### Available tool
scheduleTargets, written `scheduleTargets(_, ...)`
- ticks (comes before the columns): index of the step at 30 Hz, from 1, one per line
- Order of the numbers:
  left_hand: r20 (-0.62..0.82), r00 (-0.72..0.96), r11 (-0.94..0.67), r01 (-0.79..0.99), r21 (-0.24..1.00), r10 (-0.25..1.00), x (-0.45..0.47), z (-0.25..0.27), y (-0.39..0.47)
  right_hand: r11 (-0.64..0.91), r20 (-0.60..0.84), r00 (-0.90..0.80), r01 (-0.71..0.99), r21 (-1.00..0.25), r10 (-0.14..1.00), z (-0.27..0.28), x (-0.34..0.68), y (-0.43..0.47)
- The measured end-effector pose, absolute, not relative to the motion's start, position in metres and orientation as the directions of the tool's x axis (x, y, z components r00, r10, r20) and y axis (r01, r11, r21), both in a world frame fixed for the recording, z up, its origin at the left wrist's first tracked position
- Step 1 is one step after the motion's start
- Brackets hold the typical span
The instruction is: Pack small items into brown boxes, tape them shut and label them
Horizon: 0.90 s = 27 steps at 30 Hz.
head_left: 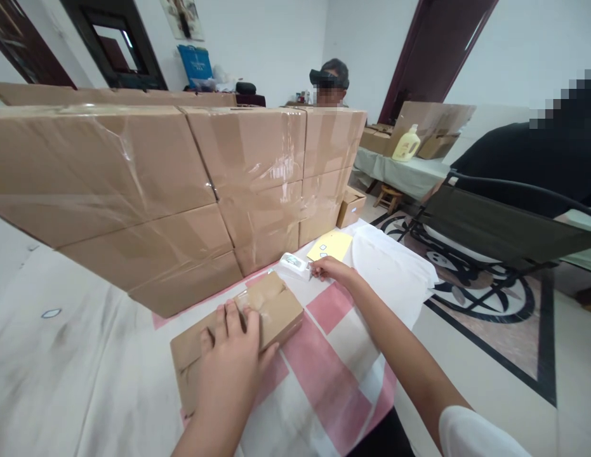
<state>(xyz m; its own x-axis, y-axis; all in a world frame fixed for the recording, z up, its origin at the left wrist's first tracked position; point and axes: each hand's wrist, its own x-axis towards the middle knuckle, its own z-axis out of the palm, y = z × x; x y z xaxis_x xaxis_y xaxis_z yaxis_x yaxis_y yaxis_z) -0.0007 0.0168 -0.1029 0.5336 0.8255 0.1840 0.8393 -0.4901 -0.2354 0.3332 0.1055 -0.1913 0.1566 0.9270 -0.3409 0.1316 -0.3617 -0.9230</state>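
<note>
My left hand [233, 349] lies on top of a small closed cardboard box [271, 304], fingers stretched out and thumb down along its near side. A strip of clear tape shows on the box's lid. Farther right, my right hand [326, 268] is closed in a pinch at the end of a small white-and-clear object [295, 265] with a label. Its exact kind is hard to make out. Just behind that hand lies a yellow sheet [334, 245] with small white labels on it.
Large taped cartons [257, 146] stand stacked along the far edge of the checked tablecloth [318, 362]. A smaller carton [351, 207] sits at their right end. One person [331, 79] is behind the stack; another person in dark clothing [518, 158] sits in a chair at right.
</note>
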Motion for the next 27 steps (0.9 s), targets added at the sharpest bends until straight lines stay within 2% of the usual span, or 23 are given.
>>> scheduleTargets(8, 0.185, 0.559, -0.496, 0.816, -0.297, 0.808, -0.003, -0.106, 0.021, -0.315, -0.286, 0.156, 0.211, -0.925, 0.945, -0.207, 0.336, 0.100)
scheduleTargets(18, 0.120, 0.573, -0.503, 0.787, -0.358, 0.811, -0.006, -0.106, 0.024, -0.208, -0.193, 0.087, 0.208, -0.956, 0.977, -0.203, 0.336, 0.093)
scheduleTargets(27, 0.092, 0.629, -0.600, 0.768, -0.223, 0.772, -0.016, -0.111, 0.030, -0.155, -0.126, 0.212, 0.125, -0.980, 0.969, -0.205, 0.319, 0.097)
